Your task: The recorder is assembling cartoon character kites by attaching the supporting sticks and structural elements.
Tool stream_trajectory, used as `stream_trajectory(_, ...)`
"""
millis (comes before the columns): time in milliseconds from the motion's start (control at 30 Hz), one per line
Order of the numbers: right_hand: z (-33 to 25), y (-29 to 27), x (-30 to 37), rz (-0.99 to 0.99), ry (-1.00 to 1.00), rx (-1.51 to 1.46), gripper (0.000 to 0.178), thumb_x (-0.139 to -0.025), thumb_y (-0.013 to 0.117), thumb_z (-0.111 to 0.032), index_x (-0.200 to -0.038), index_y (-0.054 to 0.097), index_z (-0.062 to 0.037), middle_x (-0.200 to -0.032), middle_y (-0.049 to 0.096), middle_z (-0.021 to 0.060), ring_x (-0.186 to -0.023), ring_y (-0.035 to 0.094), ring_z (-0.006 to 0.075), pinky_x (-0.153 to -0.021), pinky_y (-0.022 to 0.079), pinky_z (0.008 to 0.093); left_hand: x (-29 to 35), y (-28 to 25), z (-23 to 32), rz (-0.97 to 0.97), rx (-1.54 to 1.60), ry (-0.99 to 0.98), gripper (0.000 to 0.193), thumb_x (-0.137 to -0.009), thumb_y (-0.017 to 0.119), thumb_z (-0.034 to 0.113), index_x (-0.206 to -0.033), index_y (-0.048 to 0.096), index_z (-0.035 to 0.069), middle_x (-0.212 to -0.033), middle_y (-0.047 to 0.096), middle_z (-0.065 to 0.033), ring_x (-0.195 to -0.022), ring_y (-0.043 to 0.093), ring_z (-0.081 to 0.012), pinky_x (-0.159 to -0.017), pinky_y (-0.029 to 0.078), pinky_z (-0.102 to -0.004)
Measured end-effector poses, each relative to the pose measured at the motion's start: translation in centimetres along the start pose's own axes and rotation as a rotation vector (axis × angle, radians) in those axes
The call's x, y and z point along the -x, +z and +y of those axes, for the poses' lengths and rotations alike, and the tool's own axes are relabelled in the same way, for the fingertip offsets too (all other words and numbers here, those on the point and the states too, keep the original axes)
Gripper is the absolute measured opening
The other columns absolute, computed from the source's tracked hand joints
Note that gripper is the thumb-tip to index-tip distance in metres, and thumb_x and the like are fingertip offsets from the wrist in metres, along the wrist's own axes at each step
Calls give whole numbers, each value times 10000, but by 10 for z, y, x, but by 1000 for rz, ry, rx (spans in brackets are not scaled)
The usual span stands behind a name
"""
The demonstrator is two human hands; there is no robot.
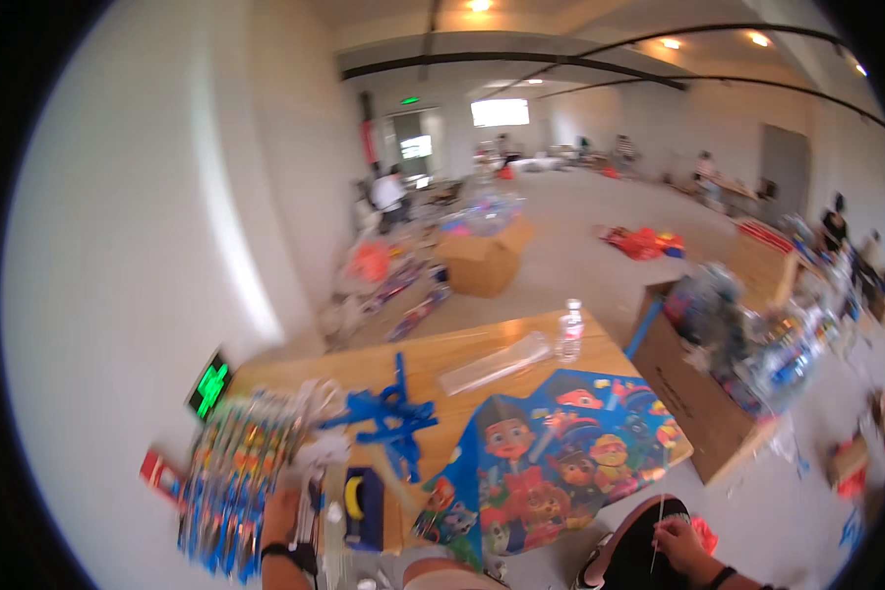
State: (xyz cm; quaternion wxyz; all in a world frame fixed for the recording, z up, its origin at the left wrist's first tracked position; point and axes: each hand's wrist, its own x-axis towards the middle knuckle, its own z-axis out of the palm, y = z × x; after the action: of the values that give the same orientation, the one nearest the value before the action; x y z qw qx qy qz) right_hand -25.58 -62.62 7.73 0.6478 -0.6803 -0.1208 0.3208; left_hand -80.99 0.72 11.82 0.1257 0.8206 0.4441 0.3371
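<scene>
My right hand (680,543) is over my thigh at the lower right. Its fingers pinch a thin white stick (658,516), held roughly upright. At the table's left end my left hand (281,513) reaches along the right side of a row of clear-wrapped, colourful packets (238,482). Its fingers are blurred, and I cannot make out whether they grip anything. A blue tape dispenser (367,511) with a yellow roll stands to the right of that hand. Between my hands a blue printed cartoon sheet (551,457) spreads over the table and its front edge.
Blue strips (393,413) lie tangled on the wooden table (477,344). A clear plastic bottle (569,332) stands at its back edge, beside a clear plastic sleeve (497,362). A big carton (693,393) of plastic-wrapped goods adjoins the right side. Another carton (482,261) stands beyond; people work farther off.
</scene>
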Motion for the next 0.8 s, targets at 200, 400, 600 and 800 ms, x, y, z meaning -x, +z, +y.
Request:
stream_trajectory(200, -7, 11, 6, -22, 58, -147, 147, -990, 664, -53, -1122, 606, -27, -912, 669, 46, -796, 670, 134, -713, 553, 258, -23, 27, -33, -110, -35, -108, 195, -897, 671, 111, -1048, 720, -3, -888, 739, -188, -843, 722, -286, -750, 560, -406)
stream_trajectory(400, -19, 19, 12, 7, 56, -86, 147, -994, 660, -49, -1132, 620, -15, -925, 674, 48, -820, 669, 125, -736, 549, 256, -29, 40, -46, -131, -35, -162, 199, -894, 676, 92, -1066, 715, 2, -893, 737, -171, -836, 717, -266, -743, 560, -390)
stream_trajectory(600, -16, 18, 5, -3, 63, -71, 153, -997, 660, -59, -1139, 628, -10, -931, 676, 49, -830, 669, 125, -744, 548, 251, -28, 42, -56, -121, -21, -177, 208, -890, 680, 73, -1085, 710, 8, -898, 736, -154, -829, 711, -246, -737, 560, -374)
stream_trajectory(800, -16, 19, 6, -3, 65, -117, 160, -996, 665, -63, -1143, 630, -8, -928, 673, 53, -826, 664, 125, -745, 555, 255, -26, 45, -85, -89, 16, -163, 222, -886, 685, 54, -1103, 706, 13, -903, 734, -137, -823, 706, -226, -731, 560, -358)
